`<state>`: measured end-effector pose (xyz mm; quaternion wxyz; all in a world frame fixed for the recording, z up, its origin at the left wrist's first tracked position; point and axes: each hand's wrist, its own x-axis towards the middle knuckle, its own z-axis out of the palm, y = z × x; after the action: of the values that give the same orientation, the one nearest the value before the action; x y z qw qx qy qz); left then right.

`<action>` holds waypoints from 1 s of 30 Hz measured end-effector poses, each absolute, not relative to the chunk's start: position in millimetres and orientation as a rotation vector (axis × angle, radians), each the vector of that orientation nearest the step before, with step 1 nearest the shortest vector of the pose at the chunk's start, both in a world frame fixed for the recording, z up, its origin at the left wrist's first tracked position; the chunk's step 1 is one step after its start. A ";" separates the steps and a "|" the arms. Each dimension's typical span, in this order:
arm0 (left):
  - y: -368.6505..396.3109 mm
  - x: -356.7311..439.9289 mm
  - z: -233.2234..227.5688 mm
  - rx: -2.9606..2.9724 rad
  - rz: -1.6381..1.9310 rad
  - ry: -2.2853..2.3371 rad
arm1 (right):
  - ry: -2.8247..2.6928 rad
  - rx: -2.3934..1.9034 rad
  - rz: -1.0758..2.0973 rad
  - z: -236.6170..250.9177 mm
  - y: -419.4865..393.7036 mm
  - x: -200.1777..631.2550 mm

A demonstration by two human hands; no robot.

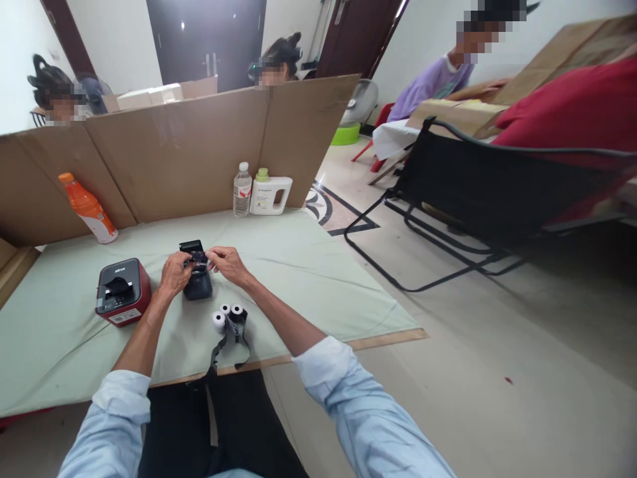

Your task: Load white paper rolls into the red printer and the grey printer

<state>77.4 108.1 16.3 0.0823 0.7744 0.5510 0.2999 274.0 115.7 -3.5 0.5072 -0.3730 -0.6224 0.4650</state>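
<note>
Printer (198, 273), a small black handheld unit, sits on the green-covered table (308, 265) directly in front of the person, with its lid (191, 246) standing open at the far end. Both hands meet over the open compartment. Left hand (175, 273) curls around the printer's left side and steadies it, thumb and forefinger drawn together at the opening. Right hand (226, 261) comes in from the other side, its fingertips pinched on something small at the compartment's mouth; it looks like the loose end of a paper strip, though it is too small to tell for sure.

Judging by this, the lid is already up and the paper work at the compartment is under way; the lid is not yet shut. Whether a roll is seated inside cannot be seen, as the fingers cover it.

Three paper rolls (227, 315) stand just beside one another on the table, near the printer on the person's side, with a dark strap (222, 344) trailing from them over the table's edge. A red label printer (122, 291) sits to the left, apart from the hands and untouched. An orange bottle (88, 208), a water bottle (242, 190) and a white jug (269, 193) stand against the cardboard screen (174, 146) at the back.
</note>
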 end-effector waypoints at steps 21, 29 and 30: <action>69.3 213.1 35.3 2.574 0.117 1.072 | -1.125 -1.240 1.229 -46.7 4.8 412.2; 48.2 218.7 42.1 2.540 -0.120 0.895 | -1.445 -1.280 1.183 -34.7 -42.3 403.0; 47.6 217.9 44.1 2.527 -0.137 0.893 | -1.468 -1.271 1.196 -33.1 -44.8 398.1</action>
<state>217.9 47.6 44.1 0.2272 0.9170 0.3241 -0.0496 398.1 -44.8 -33.1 0.4175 -0.5064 -0.5850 0.4765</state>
